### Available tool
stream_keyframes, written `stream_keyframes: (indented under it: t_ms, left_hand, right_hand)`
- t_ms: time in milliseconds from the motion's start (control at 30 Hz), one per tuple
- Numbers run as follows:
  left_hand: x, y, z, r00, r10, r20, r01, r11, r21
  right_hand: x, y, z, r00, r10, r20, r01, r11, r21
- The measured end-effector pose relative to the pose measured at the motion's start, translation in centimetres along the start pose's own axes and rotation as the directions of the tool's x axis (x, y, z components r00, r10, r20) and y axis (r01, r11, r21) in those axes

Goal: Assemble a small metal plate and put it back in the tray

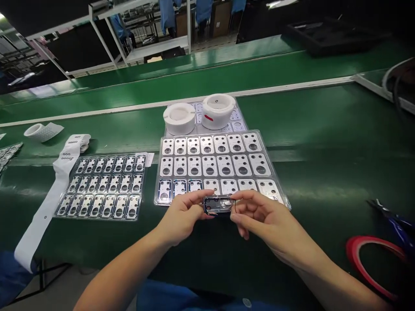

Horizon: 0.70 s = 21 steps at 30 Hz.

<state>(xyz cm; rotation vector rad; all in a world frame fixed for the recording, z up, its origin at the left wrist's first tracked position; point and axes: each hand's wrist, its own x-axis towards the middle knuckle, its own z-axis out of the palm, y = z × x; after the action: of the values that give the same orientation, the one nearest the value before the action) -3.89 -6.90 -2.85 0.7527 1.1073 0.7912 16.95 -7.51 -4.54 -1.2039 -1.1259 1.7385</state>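
Between my two hands, just over the front edge of a clear tray [279,183], is a small flat plate with round holes and a dark frame [218,205]. It looks like a phone camera cover. My left hand [185,214] pinches its left end between thumb and fingers. At its right end, my right hand [264,216] grips it with thumb and index finger. Rows of similar silvery plates [207,166] fill the tray beyond my hands; a few at the front left have dark blue edges. My fingers hide part of the front row.
Two white tape rolls [180,123] stand on another tray behind. To the left lie a second filled tray [102,188], a long label strip [42,216] and a small label roll [37,131]. Red tape [355,255] and blue-handled pliers [397,224] lie at right.
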Motion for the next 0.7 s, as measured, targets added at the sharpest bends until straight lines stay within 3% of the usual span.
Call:
stream_keyframes:
  t_ms: [700]
  left_hand:
    - [-0.1, 0.2, 0.0, 1.000, -0.003, -0.016, 0.004, 0.996, 0.089]
  right_hand:
    - [-0.1, -1.3, 0.2, 1.000, 0.004, -0.029, -0.006, 0.998, -0.069]
